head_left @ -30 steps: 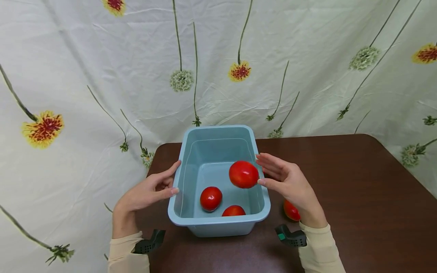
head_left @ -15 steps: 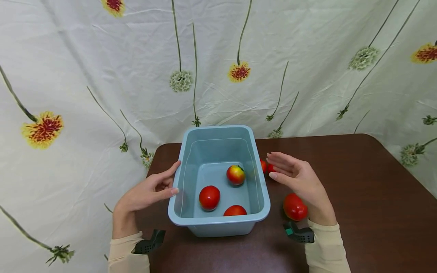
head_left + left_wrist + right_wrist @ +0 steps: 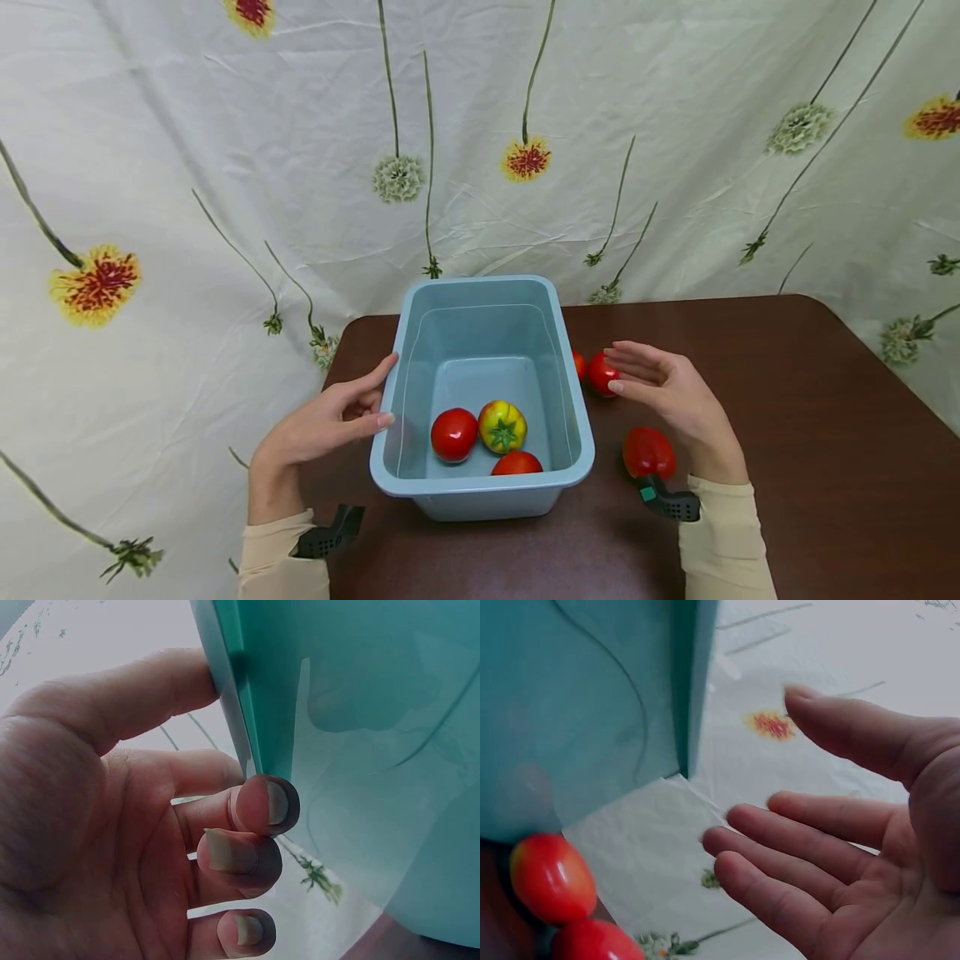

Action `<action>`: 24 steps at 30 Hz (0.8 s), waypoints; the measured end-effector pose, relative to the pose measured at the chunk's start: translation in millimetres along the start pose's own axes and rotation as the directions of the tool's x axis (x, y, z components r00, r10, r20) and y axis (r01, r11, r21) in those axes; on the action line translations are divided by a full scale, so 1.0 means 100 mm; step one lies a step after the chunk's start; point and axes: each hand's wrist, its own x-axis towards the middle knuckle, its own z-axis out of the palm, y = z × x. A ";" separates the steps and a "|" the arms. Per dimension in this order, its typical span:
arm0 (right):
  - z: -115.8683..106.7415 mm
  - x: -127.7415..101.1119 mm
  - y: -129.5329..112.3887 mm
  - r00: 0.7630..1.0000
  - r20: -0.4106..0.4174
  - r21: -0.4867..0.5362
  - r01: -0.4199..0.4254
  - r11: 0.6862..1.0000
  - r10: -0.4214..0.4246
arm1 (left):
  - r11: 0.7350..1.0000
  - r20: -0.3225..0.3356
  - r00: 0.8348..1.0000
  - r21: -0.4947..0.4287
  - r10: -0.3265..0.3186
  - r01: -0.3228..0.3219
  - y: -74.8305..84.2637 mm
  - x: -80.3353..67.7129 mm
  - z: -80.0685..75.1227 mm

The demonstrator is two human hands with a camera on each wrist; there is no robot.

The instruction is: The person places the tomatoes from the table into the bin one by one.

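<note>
A light blue plastic tub (image 3: 480, 485) stands on the table. My left hand (image 3: 322, 429) holds its left rim, with the thumb and index fingertip at the edge and the other fingers curled beneath in the left wrist view. Inside the tub sit a red tomato (image 3: 453, 435), a yellow-and-red tomato (image 3: 502, 427) with its green stem end showing, and another red tomato (image 3: 517, 463) partly hidden by the near wall. To the right of the tub my right hand (image 3: 682, 404) hovers with fingers extended and nothing in it. Its fingertips overlap a red tomato (image 3: 602, 374) in the head view.
Partly behind the tub's right wall lies another tomato (image 3: 580, 365). A large red tomato (image 3: 648, 454) rests on the dark brown table (image 3: 787, 433) below the right hand. A flowered white cloth (image 3: 465, 217) hangs behind the table.
A large tomato dropped from my right hand into the tub and rolled toward the near end against the others. The right hand moved away to the right. The left hand stayed on the rim.
</note>
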 end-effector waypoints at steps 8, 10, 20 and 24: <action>-0.14 0.01 0.18 0.994 0.064 -0.071 -0.085 0.994 0.089 | 1.000 -0.002 1.000 0.005 0.006 -0.006 -0.01 0.01 0.00; -0.17 0.02 0.24 0.989 0.091 -0.082 -0.111 0.990 0.118 | 1.000 -0.001 1.000 0.006 0.006 -0.006 -0.01 0.01 0.00; -0.31 0.04 0.61 0.940 0.297 -0.022 -0.171 0.985 0.170 | 1.000 0.000 1.000 0.007 0.005 -0.005 -0.01 0.00 0.00; -0.36 0.02 0.70 0.918 0.322 -0.046 -0.231 0.972 0.234 | 1.000 0.001 1.000 0.015 0.006 -0.006 0.00 0.00 0.00</action>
